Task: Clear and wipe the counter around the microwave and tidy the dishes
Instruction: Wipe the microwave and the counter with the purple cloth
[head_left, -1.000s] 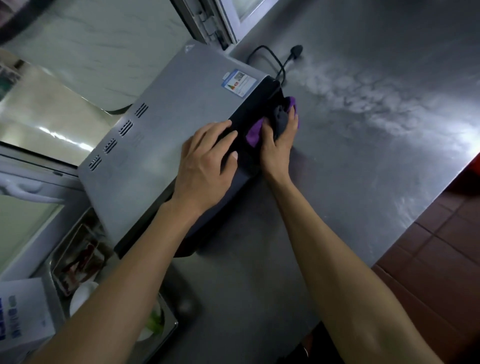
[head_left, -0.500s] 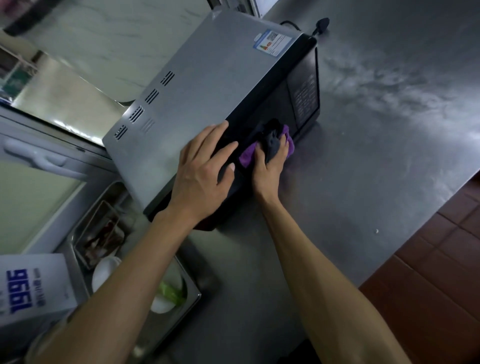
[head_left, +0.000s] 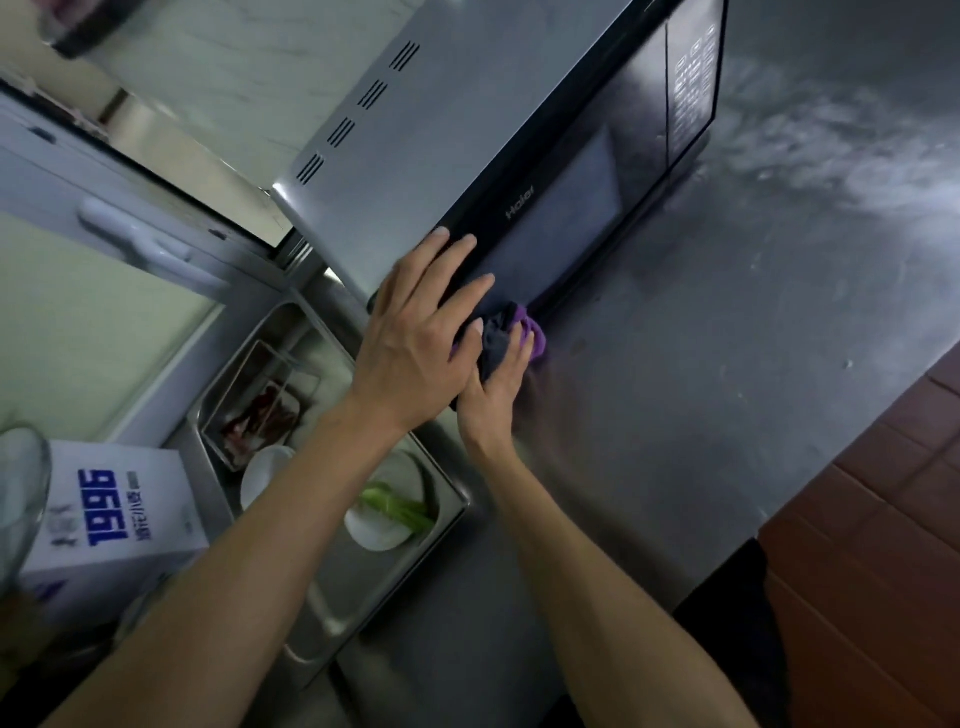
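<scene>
Microwave (head_left: 519, 156) stretches long-axis up and rightward beyond the flat, straight-fingered left hand (head_left: 415, 338) bracing its near corner, while the right hand (head_left: 498, 379), nearer the counter (head_left: 727, 415), pinches the purple cloth (head_left: 511, 332) at its base.

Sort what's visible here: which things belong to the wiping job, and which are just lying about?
In use:
- microwave, steadied by the left hand
- purple cloth, held in the right hand against the microwave's lower front
- steel counter

Lying about:
- white box with blue print
- metal tray holding white dishes
- greens
</scene>
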